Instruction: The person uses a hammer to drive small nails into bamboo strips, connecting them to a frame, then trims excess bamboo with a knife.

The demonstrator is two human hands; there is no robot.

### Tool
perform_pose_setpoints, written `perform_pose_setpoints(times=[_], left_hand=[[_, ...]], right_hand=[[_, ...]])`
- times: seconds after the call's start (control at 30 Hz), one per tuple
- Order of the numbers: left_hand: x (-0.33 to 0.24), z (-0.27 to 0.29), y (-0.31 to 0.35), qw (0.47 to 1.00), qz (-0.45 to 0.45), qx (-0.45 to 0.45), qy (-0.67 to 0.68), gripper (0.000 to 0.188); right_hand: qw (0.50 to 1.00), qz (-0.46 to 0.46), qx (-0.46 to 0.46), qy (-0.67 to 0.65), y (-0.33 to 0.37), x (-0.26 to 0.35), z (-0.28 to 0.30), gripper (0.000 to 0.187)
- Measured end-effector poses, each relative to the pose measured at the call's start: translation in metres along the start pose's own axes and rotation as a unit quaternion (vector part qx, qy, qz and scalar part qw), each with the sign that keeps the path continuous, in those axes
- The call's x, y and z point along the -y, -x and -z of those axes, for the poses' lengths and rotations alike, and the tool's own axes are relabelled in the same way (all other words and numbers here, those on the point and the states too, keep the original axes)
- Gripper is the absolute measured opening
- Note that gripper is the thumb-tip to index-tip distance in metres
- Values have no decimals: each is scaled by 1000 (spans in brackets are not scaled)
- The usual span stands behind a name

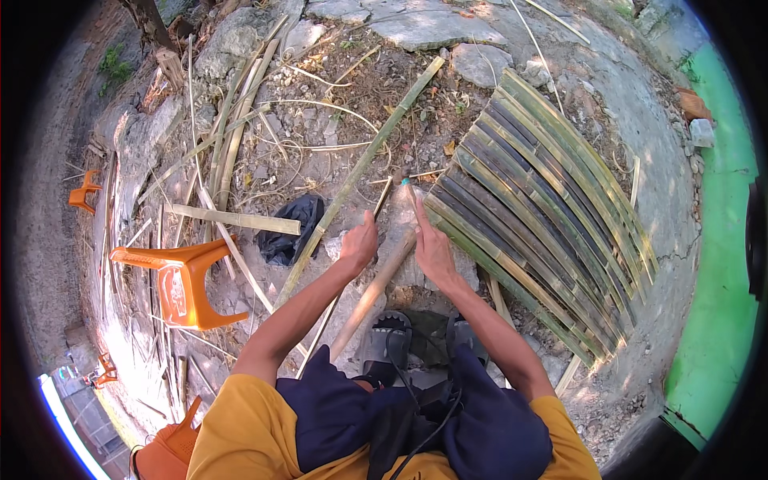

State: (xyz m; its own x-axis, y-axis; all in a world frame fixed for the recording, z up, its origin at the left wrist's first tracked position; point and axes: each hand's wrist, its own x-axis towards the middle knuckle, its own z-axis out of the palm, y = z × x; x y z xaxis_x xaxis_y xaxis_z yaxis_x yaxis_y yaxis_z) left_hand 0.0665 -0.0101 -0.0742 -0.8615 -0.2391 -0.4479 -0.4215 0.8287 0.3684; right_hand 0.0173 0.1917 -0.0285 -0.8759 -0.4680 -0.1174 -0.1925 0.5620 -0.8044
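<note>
My left hand [359, 242] is closed around a narrow bamboo strip [326, 320], whose lower end runs down past my forearm. Just to the right, my right hand [433, 250] is closed with the index finger stretched along a slim tool with a teal spot [406, 182]; its exact kind is too small to make out. The strip's upper end and this tool lie close together. Between my forearms a round wooden pole [376, 290] slopes up toward both hands. My feet in dark sandals [387, 340] rest below it.
Split bamboo slats [544, 216] lie side by side at the right. A long bamboo strip [368, 160] slants beyond my left hand, near a black plastic bag [292, 230]. An orange plastic stool [186, 282] lies tipped at the left. A green wall [720, 264] bounds the far right.
</note>
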Motion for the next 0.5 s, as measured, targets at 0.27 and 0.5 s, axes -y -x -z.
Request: perform_pose_setpoints(times=[0.27,0.5], left_hand=[[-11,11,-3,1000,-7,-24,5,31],[-18,34,-9,999,-25,4,-23,29]], right_hand=[[999,32,-16,5,3,3,-2,73],[1000,6,-13,-22,5,-3,-2,73]])
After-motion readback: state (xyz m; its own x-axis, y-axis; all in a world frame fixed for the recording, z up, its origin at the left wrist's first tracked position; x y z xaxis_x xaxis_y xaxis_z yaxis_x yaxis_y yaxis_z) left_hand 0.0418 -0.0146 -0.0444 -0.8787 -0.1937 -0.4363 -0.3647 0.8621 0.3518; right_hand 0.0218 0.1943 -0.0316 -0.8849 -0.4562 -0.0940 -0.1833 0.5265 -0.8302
